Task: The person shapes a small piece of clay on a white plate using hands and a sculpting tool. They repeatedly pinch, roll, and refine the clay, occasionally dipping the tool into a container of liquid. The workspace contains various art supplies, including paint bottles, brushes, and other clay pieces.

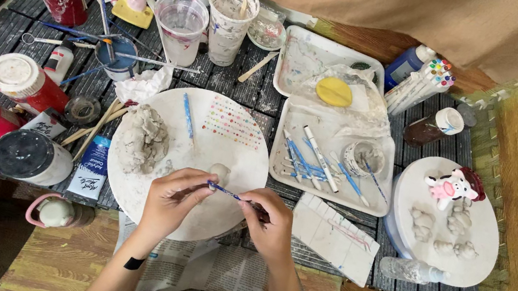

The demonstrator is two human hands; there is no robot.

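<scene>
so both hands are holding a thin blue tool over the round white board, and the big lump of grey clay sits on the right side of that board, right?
Not quite. In the head view the lump of grey clay sits on the left side of the round white board. The left hand and right hand do hold the thin blue tool over it.

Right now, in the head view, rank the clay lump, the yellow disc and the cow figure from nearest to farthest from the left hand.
1. Clay lump: just above the left hand, on the round board.
2. Yellow disc: upper middle, in a tray.
3. Cow figure: far right, on the other board.
</scene>
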